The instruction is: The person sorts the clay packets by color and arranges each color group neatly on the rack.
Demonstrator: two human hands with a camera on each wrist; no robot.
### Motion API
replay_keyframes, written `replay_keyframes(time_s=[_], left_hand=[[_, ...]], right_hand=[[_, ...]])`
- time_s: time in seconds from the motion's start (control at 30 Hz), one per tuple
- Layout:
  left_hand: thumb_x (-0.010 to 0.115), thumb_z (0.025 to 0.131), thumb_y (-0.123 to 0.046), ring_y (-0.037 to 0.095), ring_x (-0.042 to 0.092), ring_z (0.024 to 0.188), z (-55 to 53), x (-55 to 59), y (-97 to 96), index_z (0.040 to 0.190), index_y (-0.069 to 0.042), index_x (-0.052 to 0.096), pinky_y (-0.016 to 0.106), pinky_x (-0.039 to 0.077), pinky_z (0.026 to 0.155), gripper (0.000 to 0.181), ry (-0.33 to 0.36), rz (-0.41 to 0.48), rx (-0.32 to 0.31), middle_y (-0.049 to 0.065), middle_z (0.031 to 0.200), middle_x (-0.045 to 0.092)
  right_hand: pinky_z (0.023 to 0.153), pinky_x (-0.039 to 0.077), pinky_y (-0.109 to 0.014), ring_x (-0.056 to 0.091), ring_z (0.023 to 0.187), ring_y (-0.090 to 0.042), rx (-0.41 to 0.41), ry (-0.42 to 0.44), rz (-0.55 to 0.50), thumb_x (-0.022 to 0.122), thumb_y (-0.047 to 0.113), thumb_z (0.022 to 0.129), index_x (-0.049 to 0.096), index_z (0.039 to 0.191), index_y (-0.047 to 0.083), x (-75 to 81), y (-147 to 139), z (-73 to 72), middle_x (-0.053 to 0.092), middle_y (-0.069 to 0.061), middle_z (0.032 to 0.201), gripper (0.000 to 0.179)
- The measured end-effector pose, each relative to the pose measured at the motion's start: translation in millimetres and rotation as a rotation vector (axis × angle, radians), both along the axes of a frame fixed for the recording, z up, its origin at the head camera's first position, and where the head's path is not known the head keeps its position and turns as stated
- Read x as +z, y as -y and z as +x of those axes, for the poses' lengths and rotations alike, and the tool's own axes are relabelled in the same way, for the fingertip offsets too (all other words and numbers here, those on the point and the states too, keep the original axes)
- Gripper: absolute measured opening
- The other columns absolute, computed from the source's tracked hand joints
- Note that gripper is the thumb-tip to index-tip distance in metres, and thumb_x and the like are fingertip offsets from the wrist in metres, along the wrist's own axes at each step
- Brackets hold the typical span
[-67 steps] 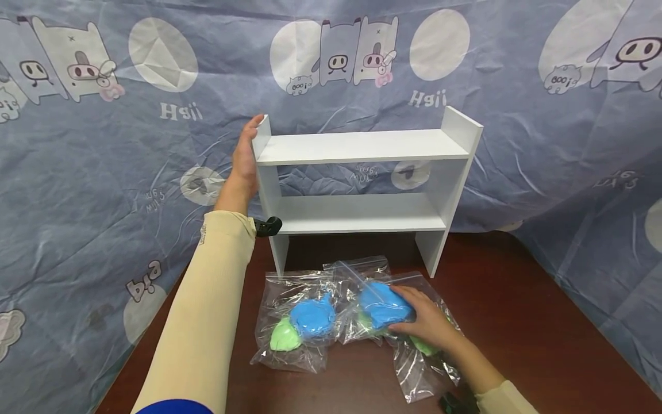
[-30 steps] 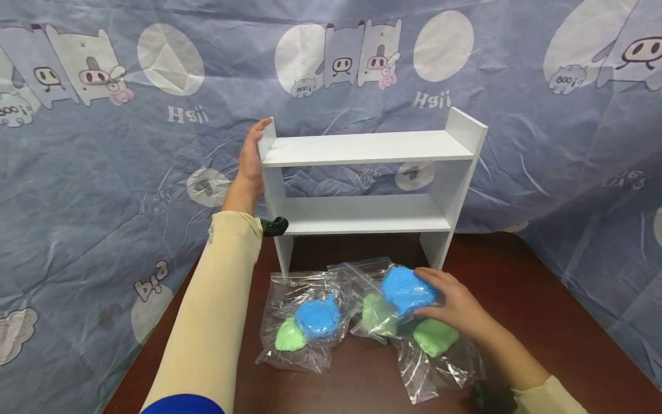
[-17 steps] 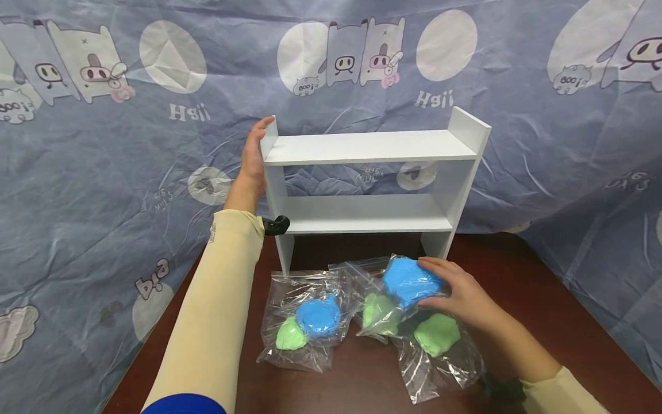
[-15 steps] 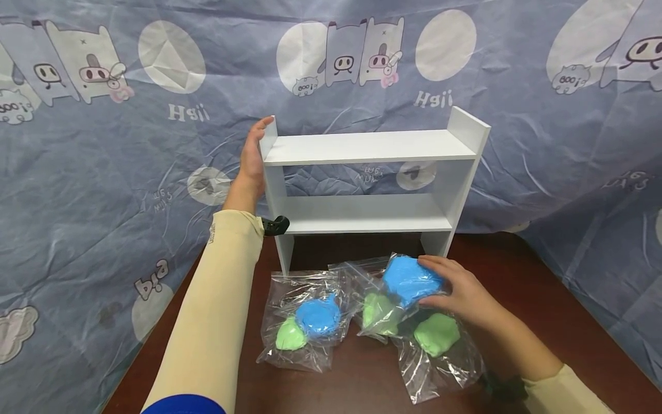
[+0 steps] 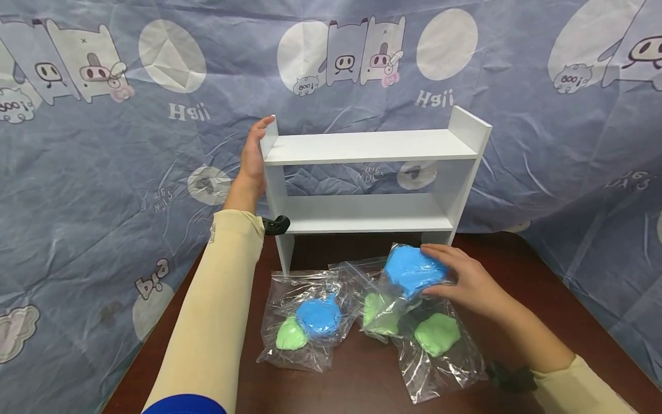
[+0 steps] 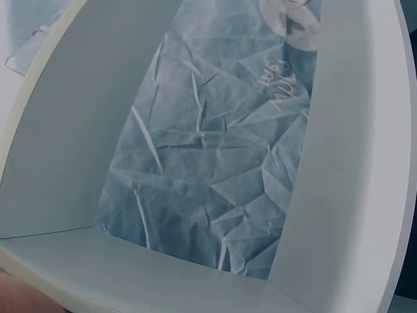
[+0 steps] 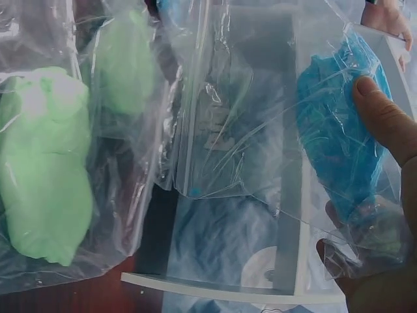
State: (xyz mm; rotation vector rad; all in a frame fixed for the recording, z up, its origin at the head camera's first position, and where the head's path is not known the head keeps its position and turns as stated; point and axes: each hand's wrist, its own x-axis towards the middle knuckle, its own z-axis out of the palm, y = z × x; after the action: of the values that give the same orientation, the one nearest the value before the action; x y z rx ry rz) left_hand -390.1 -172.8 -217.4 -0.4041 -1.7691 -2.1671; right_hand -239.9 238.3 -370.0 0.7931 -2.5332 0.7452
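A small white two-tier shelf (image 5: 362, 214) stands on the table. My left hand (image 5: 251, 158) rests against the outside of its left side panel, with fingertips at the panel's top edge. My right hand (image 5: 468, 282) grips a clear zip bag with a blue clay-like lump (image 5: 414, 270) in it, thumb on one side and fingers on the other. In the right wrist view the blue lump (image 7: 342, 124) shows through the film, raised before the shelf. Below the hand lie green lumps (image 5: 437, 334) in clear bags. Another bag to the left holds a blue lump (image 5: 318, 316) and a green lump (image 5: 291, 334).
The dark red-brown table (image 5: 357, 385) bears the bags in front of the shelf. A blue-grey patterned cloth (image 5: 103, 172) hangs behind and at both sides. The shelf's upper board (image 5: 367, 146) lies between two raised side panels.
My right hand has drawn the bag with the blue lump up and to the right, towards the shelf, uncovering the green lumps. The left hand has stayed at the shelf's side.
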Motion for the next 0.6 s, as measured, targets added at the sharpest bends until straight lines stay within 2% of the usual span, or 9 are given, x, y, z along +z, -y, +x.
replay_keyframes(time_s=[0.2,0.4,0.6], left_hand=[[0.028,0.096,-0.027,0.026,0.042,0.126,0.2,-0.4,0.1,0.148,-0.016,0.042,0.032,0.038,0.098,0.055,-0.006,0.003,0.001,0.008,0.15,0.037],[0.029,0.096,-0.026,0.024,0.044,0.117,0.4,-0.5,0.6,0.147,-0.014,0.042,0.029,0.039,0.092,0.053,-0.01,0.021,-0.006,-0.004,0.133,0.045],[0.03,0.097,-0.027,0.025,0.045,0.118,0.1,-1.0,1.1,0.144,-0.017,0.046,0.029,0.039,0.091,0.05,-0.012,0.004,-0.001,-0.005,0.134,0.045]], right_hand=[[0.095,0.03,-0.002,0.053,0.122,-0.026,0.007,-0.024,-0.002,0.092,0.029,0.068,0.06,0.138,0.014,14.3,2.2,2.5,0.058,-0.008,0.14,0.079],[0.094,0.03,-0.002,0.054,0.125,-0.028,0.013,-0.02,-0.024,0.091,0.026,0.068,0.061,0.138,0.016,31.5,6.1,3.6,0.057,-0.005,0.142,0.077],[0.093,0.032,-0.003,0.054,0.124,-0.027,0.022,-0.028,-0.028,0.09,0.025,0.071,0.06,0.139,0.017,50.0,10.4,4.5,0.057,-0.005,0.142,0.075]])
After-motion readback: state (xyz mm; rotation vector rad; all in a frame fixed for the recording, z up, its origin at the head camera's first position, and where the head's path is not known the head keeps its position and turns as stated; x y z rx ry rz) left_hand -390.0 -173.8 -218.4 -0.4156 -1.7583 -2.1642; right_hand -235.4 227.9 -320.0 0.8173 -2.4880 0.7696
